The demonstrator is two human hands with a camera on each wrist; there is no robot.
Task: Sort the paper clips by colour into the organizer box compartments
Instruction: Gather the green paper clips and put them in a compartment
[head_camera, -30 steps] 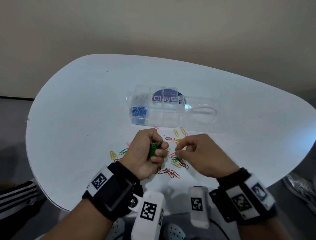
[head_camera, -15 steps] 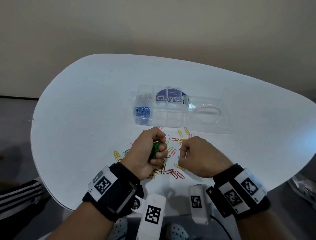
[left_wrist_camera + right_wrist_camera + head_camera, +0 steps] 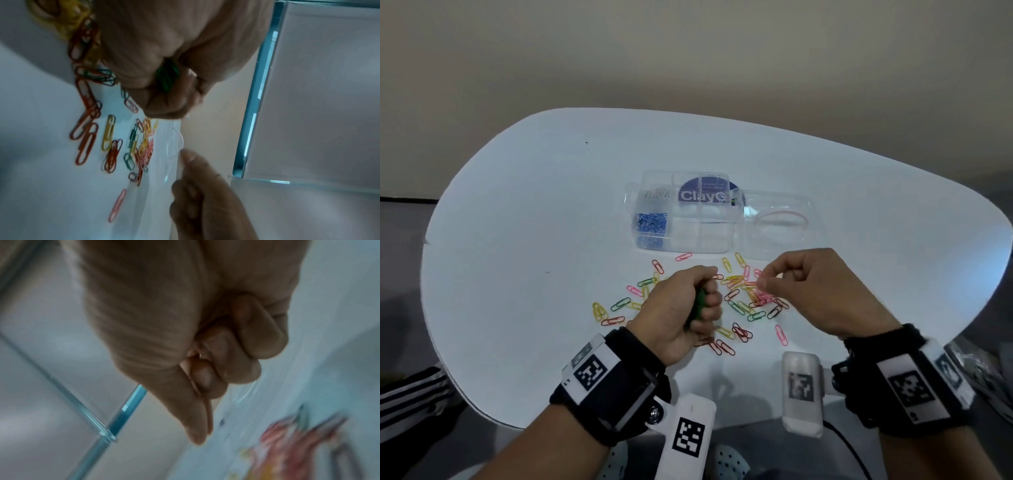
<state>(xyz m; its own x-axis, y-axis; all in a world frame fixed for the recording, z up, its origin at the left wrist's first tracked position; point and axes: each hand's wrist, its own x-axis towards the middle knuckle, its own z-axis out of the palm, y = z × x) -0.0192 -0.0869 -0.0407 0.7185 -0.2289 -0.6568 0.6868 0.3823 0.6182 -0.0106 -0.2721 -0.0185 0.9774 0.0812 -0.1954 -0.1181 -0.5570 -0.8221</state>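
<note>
My left hand (image 3: 707, 299) is a closed fist around a bunch of green paper clips (image 3: 700, 304), seen between its fingers in the left wrist view (image 3: 167, 75). My right hand (image 3: 774, 280) hovers to its right above the loose clips (image 3: 743, 301), fingers curled and thumb against the index finger (image 3: 202, 402). No clip shows in that pinch. The clear organizer box (image 3: 709, 241) stands behind the pile, with blue clips (image 3: 652, 222) in its front left compartment and silver clips (image 3: 658, 195) behind them.
The box's open clear lid (image 3: 760, 248) lies to its right, with a pink rubber band (image 3: 781, 219) in it. Red, yellow, pink and green clips are spread over the white table (image 3: 534, 240) near its front edge. Striped trousers (image 3: 410, 394) show lower left.
My right hand has moved from beside the left fist out to the right and a little further away, over the pink clips. The left fist has stayed where it was with the green clips.
</note>
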